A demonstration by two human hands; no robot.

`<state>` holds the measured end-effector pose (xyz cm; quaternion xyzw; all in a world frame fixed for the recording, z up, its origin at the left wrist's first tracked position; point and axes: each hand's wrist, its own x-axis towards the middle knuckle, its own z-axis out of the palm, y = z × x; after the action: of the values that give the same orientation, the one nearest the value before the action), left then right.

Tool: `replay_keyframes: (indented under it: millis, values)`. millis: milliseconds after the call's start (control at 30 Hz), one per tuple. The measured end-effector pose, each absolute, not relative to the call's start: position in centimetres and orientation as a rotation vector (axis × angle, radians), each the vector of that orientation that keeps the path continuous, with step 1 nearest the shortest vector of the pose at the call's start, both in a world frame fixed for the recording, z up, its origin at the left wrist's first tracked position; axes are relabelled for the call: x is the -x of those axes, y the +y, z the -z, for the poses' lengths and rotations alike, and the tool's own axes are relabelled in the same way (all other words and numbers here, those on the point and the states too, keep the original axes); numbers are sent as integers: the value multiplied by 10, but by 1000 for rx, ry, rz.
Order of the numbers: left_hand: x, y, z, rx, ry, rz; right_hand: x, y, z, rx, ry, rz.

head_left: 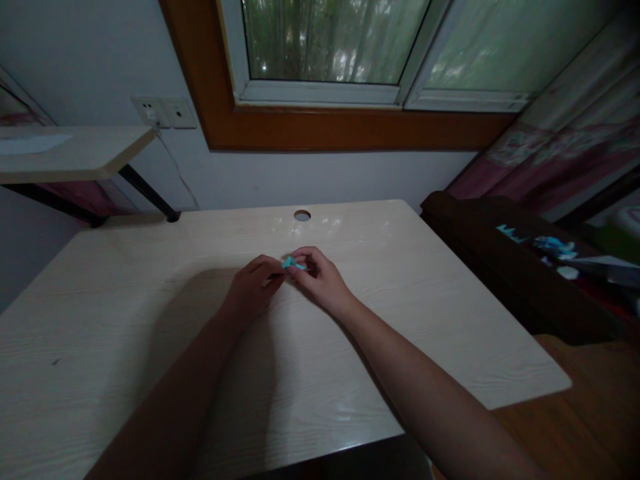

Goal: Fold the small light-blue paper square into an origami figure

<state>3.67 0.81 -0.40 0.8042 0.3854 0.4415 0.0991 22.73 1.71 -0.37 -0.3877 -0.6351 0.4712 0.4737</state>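
Observation:
A small teal piece (291,263), thin and folded-looking like paper or ribbon, is held between both hands above the middle of the pale wooden table (400,313). My left hand (253,285) pinches its left end, with the fingers curled. My right hand (324,279) closes thumb and fingers on its right side, and a narrow teal end shows by the thumb. The fingers cover part of the piece, so its full shape is hidden.
A round cable hole (302,215) lies near the table's back edge. A raised shelf (75,157) on black legs stands at the left, below a wall socket (165,113). Right of the table, dark wooden furniture (475,233) carries teal scraps (555,247) and other items.

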Motion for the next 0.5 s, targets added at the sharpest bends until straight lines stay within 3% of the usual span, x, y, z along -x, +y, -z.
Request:
replay_keyframes:
  millis: [500]
  values:
    - [-39, 7, 6, -2172, 1092, -1294, -228, 20, 5, 938, -1514, -1180]
